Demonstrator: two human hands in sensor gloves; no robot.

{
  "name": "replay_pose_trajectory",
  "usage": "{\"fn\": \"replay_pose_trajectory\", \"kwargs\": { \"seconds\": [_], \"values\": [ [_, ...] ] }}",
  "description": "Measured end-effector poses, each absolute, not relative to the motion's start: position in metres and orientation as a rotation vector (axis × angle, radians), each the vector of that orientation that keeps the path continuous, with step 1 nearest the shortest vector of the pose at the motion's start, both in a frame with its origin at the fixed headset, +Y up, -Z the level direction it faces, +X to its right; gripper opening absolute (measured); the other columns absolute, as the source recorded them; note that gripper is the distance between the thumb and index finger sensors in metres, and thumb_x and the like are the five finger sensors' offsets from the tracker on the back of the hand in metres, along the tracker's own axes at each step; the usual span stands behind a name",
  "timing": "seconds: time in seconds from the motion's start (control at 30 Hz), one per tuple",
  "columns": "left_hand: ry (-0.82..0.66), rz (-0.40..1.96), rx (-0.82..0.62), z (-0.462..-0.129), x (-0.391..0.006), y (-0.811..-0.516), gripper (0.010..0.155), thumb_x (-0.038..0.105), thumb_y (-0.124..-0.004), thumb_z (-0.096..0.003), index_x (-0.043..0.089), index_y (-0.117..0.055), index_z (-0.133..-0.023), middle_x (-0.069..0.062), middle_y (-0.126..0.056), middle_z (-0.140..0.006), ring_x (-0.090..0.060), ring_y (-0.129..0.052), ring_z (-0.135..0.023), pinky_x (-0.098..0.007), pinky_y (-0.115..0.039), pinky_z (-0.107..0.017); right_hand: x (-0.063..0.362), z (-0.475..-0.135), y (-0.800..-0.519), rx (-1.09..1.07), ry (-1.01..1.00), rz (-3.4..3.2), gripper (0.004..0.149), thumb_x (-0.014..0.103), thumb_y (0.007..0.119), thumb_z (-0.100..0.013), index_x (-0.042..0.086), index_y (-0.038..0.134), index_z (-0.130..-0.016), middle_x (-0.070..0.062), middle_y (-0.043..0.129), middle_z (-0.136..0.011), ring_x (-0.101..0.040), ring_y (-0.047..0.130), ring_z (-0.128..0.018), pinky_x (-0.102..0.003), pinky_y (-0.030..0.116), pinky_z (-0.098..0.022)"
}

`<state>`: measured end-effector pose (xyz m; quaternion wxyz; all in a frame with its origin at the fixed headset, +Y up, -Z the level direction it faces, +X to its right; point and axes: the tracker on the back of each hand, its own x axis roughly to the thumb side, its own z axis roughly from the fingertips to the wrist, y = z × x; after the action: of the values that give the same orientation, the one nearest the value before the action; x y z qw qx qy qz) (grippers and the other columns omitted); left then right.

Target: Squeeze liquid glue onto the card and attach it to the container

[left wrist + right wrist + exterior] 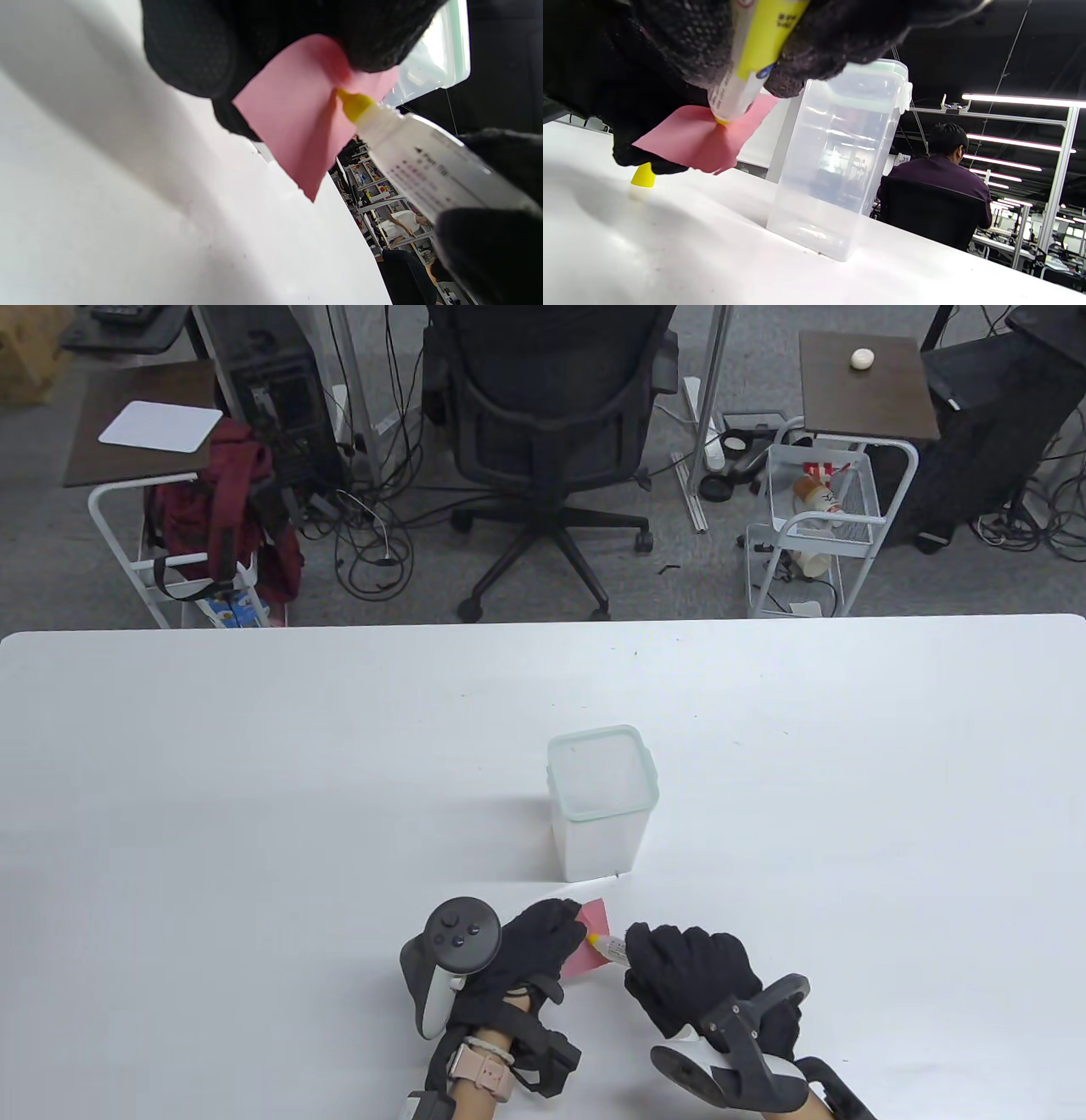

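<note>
card: pink, lifted off the table, near edge, in front of container
left hand: pinches card
glue bottle: yellow tip touching card face
right hand: grips glue bottle
container: upright, lidded, behind the hands

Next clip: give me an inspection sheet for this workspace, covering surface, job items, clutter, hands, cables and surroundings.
Surface: white table, faint specks.
Job's things: pink paper card held off the table; white glue tube with yellow nozzle, nozzle tip on the card; clear lidded plastic container upright, beyond the hands.
Clutter: small yellow cap standing on the table under the card.
Hands: left hand holds the card; right hand grips the glue tube.
Cables: nothing seen on the table; tangled black cables on the floor.
Surroundings: black office chair, white wire cart, red backpack.
</note>
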<state>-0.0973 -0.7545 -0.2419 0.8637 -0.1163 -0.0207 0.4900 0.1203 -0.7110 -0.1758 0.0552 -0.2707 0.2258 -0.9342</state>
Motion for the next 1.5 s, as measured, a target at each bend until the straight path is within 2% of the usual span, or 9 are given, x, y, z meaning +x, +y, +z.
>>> {"fn": "replay_pose_trajectory", "kwargs": {
  "seconds": [1.0, 1.23, 1.5],
  "values": [
    [-0.045, 1.022, -0.247, -0.2423, -0.0972, -0.7564, 0.043, 0.049, -0.078, -0.0442, 0.03, -0.085, -0.082, 0.008, -0.103, -0.069, -0.014, -0.108, -0.053, -0.028, -0.089, -0.041, 0.1183, -0.1737, -0.7117, -0.879, 0.699, -2.818, 0.048, 0.048, 0.076, -0.053, 0.018, 0.082, -0.089, -0.003, 0.087, -0.069, -0.015, 0.085, -0.039, -0.035, 0.077, -0.035],
    [-0.058, 1.02, -0.257, -0.2424, -0.0956, -0.7567, 0.043, 0.049, -0.079, -0.0441, 0.029, -0.085, -0.082, 0.008, -0.103, -0.068, -0.014, -0.108, -0.053, -0.028, -0.089, -0.04, 0.1222, -0.1748, -0.7093, -0.832, 0.729, -2.835, 0.048, 0.048, 0.075, -0.053, 0.018, 0.081, -0.09, -0.003, 0.087, -0.07, -0.015, 0.085, -0.039, -0.035, 0.076, -0.036],
    [-0.04, 1.033, -0.245, -0.2428, -0.099, -0.7566, 0.043, 0.049, -0.079, -0.0443, 0.03, -0.085, -0.082, 0.008, -0.103, -0.068, -0.014, -0.108, -0.053, -0.028, -0.089, -0.04, 0.1185, -0.1735, -0.7116, -0.916, 0.67, -2.82, 0.048, 0.048, 0.075, -0.053, 0.018, 0.082, -0.089, -0.003, 0.087, -0.07, -0.015, 0.085, -0.039, -0.035, 0.077, -0.036]
  ]
}}
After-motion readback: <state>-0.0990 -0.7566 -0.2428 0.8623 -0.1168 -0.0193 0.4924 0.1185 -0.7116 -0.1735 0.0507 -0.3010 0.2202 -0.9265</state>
